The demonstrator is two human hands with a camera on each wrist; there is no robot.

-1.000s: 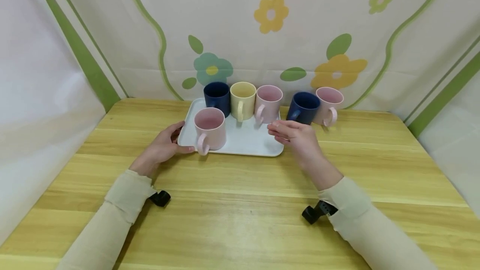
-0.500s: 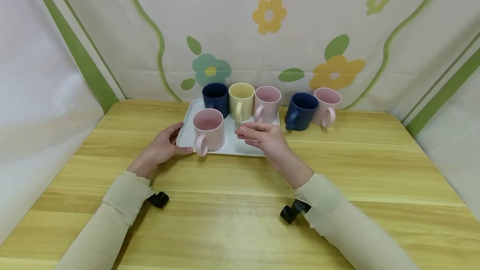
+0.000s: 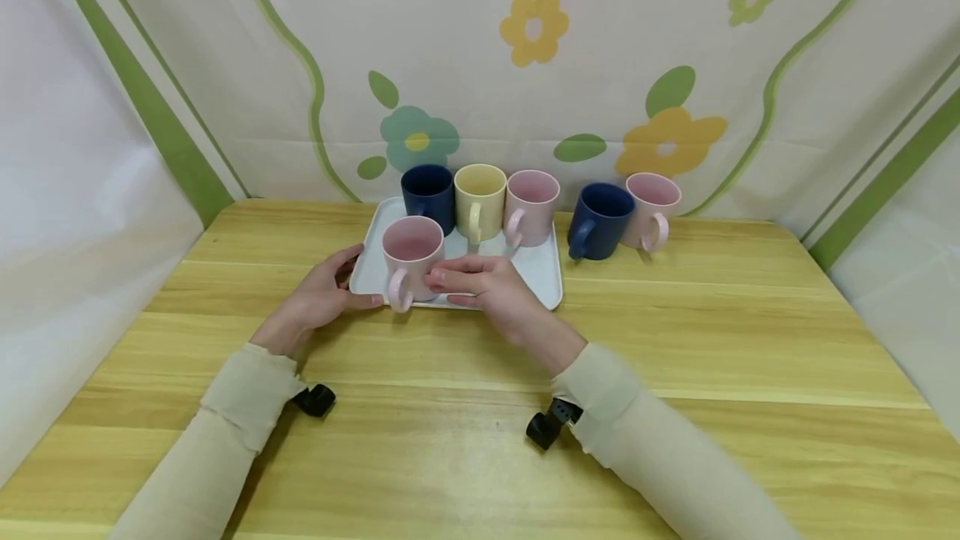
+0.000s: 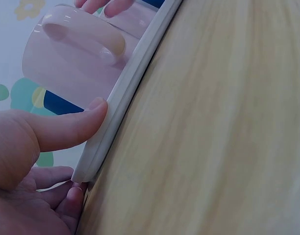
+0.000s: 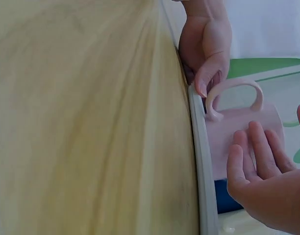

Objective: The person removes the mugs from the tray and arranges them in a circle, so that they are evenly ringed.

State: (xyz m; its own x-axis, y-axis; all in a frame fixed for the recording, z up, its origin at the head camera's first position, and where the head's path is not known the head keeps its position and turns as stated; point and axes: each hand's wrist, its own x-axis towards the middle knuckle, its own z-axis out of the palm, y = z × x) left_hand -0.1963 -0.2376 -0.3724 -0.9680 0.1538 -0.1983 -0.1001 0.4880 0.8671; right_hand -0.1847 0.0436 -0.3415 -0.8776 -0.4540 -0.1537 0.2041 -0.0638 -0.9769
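Observation:
A white tray (image 3: 536,277) lies on the wooden table, carrying several mugs. My left hand (image 3: 318,297) holds its near left corner, the thumb (image 4: 74,128) against the front rim and the fingers round the side. On the tray's front left stands a pink mug (image 3: 411,267), its handle toward me. My right hand (image 3: 501,290) is at this mug's right side with fingers (image 5: 260,147) extended; whether they touch it I cannot tell. Behind stand a navy mug (image 3: 437,215), a yellow mug (image 3: 487,194) and another pink mug (image 3: 537,211) in a row along the tray's back.
Right of the tray, a second navy mug (image 3: 603,223) and a further pink mug (image 3: 651,211) stand on the table (image 3: 450,440) near its back edge. A flower-printed cloth (image 3: 465,40) rises behind them.
My right hand has moved left, from beside the navy mug off the tray, across the tray's front to the front pink mug. The left hand has kept its place on the tray.

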